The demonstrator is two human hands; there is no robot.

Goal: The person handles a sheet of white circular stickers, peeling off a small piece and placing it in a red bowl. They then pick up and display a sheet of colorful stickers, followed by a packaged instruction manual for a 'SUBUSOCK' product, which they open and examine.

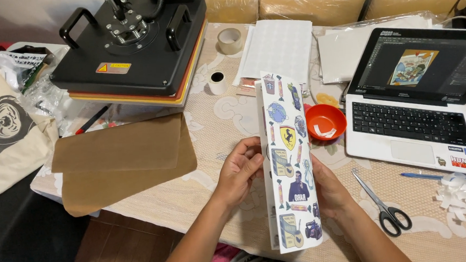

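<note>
You are holding a long, narrow sticker sheet (pixel 291 162) upright over the table, its printed face turned toward you and tilted slightly to the right at the top. It is white and glossy, covered with small colourful printed designs: a cup, a globe, a yellow shield with a horse, candy-like wrapped shapes, boxes, a figure in a dark suit, and a small car near the bottom. The sheet bows gently along its length. Its lower end hangs near the table edge, and its upper end reaches toward the middle of the table.
</note>
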